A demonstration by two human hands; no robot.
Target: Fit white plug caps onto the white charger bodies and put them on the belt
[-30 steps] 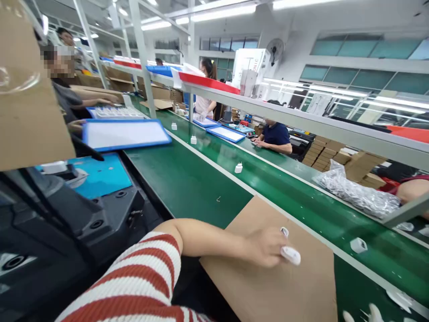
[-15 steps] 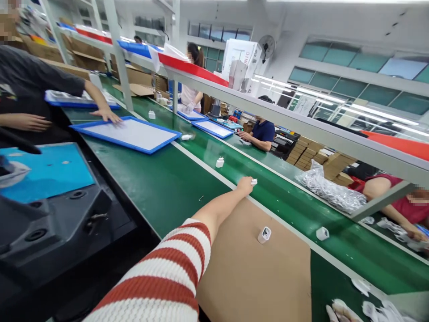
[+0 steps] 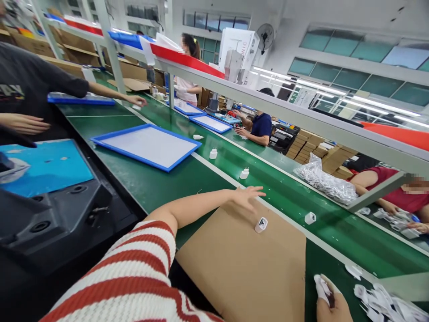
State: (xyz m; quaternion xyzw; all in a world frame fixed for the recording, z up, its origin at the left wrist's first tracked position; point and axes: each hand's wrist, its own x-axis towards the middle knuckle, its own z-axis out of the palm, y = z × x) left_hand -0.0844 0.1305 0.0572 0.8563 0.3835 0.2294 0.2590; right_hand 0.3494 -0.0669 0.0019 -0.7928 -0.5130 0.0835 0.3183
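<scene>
My left hand (image 3: 247, 197) hovers over the far edge of a brown cardboard sheet (image 3: 241, 268), fingers spread and holding nothing. A white charger plug (image 3: 261, 224) stands on the cardboard just right of that hand. More white plugs (image 3: 244, 173) ride the green conveyor belt (image 3: 187, 174) beyond it. My right hand (image 3: 330, 299) shows at the bottom edge. It wears white finger cots, and its fingers are curled around something I cannot make out. A heap of white pieces (image 3: 382, 304) lies beside it.
A blue-framed white tray (image 3: 147, 145) lies on the belt to the left. A black machine (image 3: 50, 214) with a blue mat sits at my left. A bag of white parts (image 3: 323, 181) rests across the belt. Other people work along both sides under a metal shelf rail (image 3: 301, 120).
My left hand drew back from the belt's white line to the cardboard's far edge and opened. The blue tray and the plugs travelled along the belt toward me. My right hand rose into view.
</scene>
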